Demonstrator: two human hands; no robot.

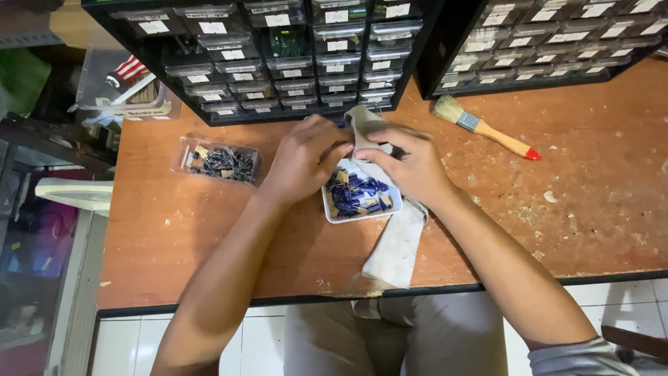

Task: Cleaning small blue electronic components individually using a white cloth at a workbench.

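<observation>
My left hand (304,159) and my right hand (410,163) meet over a small white tray (362,214) filled with several blue electronic parts (356,195). Both hands pinch the upper end of a dirty white cloth (395,244), which runs under the tray and hangs over the table's front edge. The fingertips press together around the folded cloth end (360,124), just in front of the drawer cabinet. Whether a part sits inside the cloth is hidden.
A clear plastic drawer (217,161) with dark parts lies left of my hands. Two black cabinets of small labelled drawers (278,56) (557,42) stand at the back. A wooden-handled brush (487,129) lies at the right on the scuffed orange-brown table (591,209).
</observation>
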